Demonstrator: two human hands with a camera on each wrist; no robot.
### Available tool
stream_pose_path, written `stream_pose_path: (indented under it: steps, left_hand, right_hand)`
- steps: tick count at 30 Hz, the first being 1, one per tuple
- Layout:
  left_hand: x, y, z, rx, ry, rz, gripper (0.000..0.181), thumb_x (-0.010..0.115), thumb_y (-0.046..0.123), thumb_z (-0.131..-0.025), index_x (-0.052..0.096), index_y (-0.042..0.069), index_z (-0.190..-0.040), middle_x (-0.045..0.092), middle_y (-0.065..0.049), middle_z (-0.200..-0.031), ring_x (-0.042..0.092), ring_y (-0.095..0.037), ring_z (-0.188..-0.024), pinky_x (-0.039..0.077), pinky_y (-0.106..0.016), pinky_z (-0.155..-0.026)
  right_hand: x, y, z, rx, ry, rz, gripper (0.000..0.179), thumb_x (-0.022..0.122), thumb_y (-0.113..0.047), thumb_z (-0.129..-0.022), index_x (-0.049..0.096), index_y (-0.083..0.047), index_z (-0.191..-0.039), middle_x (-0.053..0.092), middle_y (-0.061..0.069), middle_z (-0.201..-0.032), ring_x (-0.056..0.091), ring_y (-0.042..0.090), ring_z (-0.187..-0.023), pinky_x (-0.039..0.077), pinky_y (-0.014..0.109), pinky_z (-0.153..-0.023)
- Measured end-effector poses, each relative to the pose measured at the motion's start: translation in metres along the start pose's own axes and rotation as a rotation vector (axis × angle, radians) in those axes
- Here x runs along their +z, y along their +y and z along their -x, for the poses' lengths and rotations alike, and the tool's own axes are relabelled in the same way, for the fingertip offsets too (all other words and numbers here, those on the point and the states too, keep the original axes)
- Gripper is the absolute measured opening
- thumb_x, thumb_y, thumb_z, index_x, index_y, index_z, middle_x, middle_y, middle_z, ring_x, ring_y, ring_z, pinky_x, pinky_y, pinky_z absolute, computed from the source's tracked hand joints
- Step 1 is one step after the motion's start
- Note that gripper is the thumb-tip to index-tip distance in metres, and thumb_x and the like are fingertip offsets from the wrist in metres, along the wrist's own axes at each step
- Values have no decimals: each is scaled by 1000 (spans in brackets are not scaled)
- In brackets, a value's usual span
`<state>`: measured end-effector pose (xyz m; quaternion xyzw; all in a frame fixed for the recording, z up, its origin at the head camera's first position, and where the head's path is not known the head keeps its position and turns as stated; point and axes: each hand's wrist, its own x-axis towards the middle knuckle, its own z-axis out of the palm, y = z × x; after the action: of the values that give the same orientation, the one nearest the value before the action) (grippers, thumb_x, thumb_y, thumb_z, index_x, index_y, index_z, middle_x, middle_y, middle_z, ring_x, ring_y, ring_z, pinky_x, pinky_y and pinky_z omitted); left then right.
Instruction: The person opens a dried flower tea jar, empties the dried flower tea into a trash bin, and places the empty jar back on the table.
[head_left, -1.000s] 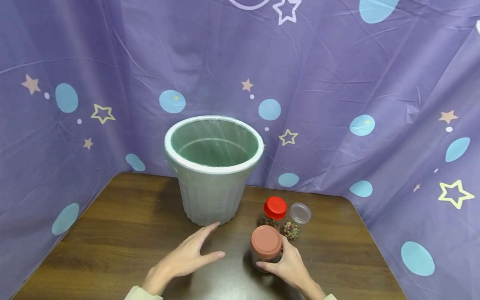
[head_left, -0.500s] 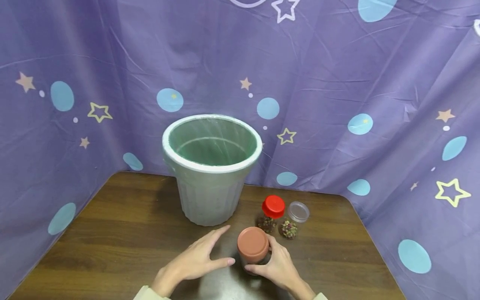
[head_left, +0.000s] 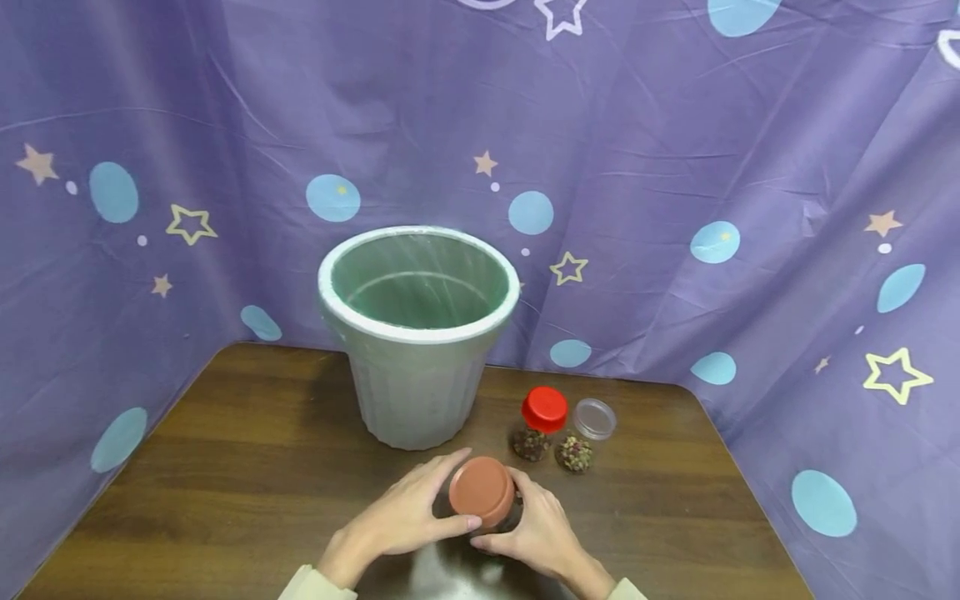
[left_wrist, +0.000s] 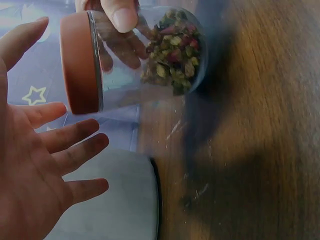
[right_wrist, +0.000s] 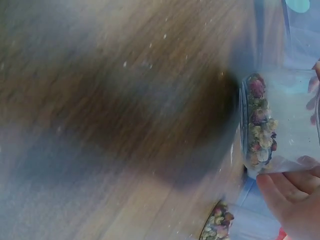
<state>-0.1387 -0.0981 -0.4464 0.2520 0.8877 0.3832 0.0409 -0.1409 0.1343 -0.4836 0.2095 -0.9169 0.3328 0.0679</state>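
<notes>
My right hand [head_left: 542, 533] grips a clear jar [left_wrist: 125, 90] around its body, below a terracotta-coloured lid [head_left: 482, 490]. Dried flower buds [left_wrist: 172, 52], pink and yellowish green, lie in the jar's bottom, as the left wrist view shows. My left hand [head_left: 397, 518] is spread beside the lid on the opposite side, thumb and fingers stretched around it. In the left wrist view its fingers [left_wrist: 75, 152] are straight and hold nothing. From the right wrist camera, the jar's base [right_wrist: 245, 125] appears close over the wooden table.
Behind the jar stand a red-lidded jar [head_left: 544, 408] with dark dried contents and a clear-lidded jar [head_left: 595, 419] of dried buds. A large grey-green bucket [head_left: 420, 383] stands at the table's back. A purple patterned curtain [head_left: 630, 167] borders the wooden table [head_left: 247, 433].
My right hand has carried the terracotta-lidded jar leftward, towards my left hand. The left hand has shifted slightly right, and its fingers now flank the lid.
</notes>
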Motion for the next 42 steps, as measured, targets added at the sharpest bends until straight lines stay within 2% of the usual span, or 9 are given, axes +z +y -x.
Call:
stream_pose_path:
  steps: [5, 8, 17, 23, 28, 33, 36, 40, 42]
  left_hand:
    - [4, 4, -1, 17, -4, -32, 87, 65, 62, -85, 36, 14, -151, 53, -5, -143, 59, -23, -120, 51, -48, -94]
    - [6, 6, -2, 37, 9, -48, 87, 67, 60, -84, 36, 14, -151, 55, -3, -137, 61, -19, -112, 53, -41, -88]
    - [7, 6, -2, 37, 8, -72, 93, 70, 61, -81, 32, 16, -153, 55, -4, -137, 61, -18, -111, 53, -42, -88]
    - [11, 6, -3, 63, 26, -53, 93, 68, 60, -83, 27, 17, -155, 53, -2, -134, 61, -16, -110, 54, -39, -89]
    - [13, 6, -5, 70, 71, -50, 93, 70, 57, -83, 26, 19, -155, 53, 0, -131, 62, -13, -106, 54, -36, -87]
    - [13, 9, -8, 80, 149, -126, 91, 71, 63, -78, 36, 17, -149, 58, 4, -122, 62, -9, -96, 54, -30, -78]
    - [13, 10, -8, 92, 211, -165, 86, 73, 64, -75, 45, 17, -140, 61, 7, -117, 62, -6, -90, 52, -27, -73]
    - [13, 11, -8, 114, 263, -157, 80, 76, 62, -72, 50, 17, -132, 63, 10, -109, 61, -3, -84, 51, -23, -68]
    - [11, 13, -8, 138, 285, -142, 78, 77, 61, -71, 52, 17, -130, 63, 12, -106, 60, -2, -82, 50, -22, -67]
  right_hand:
    - [3, -7, 1, -11, -19, 20, 88, 82, -64, -65, 56, -14, -132, 70, -7, -116, 67, 11, -98, 52, 34, -78]
    - [4, -10, 1, -9, -7, 34, 88, 82, -65, -64, 57, -15, -131, 70, -8, -115, 67, 10, -97, 51, 36, -78]
    - [2, -13, 1, -26, 16, 67, 87, 84, -62, -63, 59, -12, -130, 71, -4, -116, 68, 13, -99, 53, 40, -81]
    - [-2, -17, 0, -38, 28, 77, 86, 83, -62, -63, 59, -13, -130, 72, -4, -111, 68, 14, -96, 53, 37, -77]
    - [-5, -20, -2, -57, 38, 73, 85, 82, -62, -65, 59, -12, -130, 72, -4, -109, 67, 11, -92, 52, 32, -73]
    - [-8, -22, -3, -86, 48, 45, 85, 83, -62, -66, 59, -12, -130, 72, -4, -111, 66, 8, -89, 52, 27, -70]
    - [-11, -24, -3, -79, 14, 30, 87, 81, -64, -67, 56, -14, -134, 70, -5, -117, 66, 10, -97, 54, 33, -78]
    - [-17, -26, -2, -54, -67, -15, 88, 79, -66, -68, 50, -20, -138, 63, -8, -127, 62, 13, -114, 52, 44, -93]
    - [-20, -27, -3, -57, -111, -70, 87, 80, -63, -69, 47, -23, -139, 60, -10, -129, 60, 12, -117, 51, 43, -97]
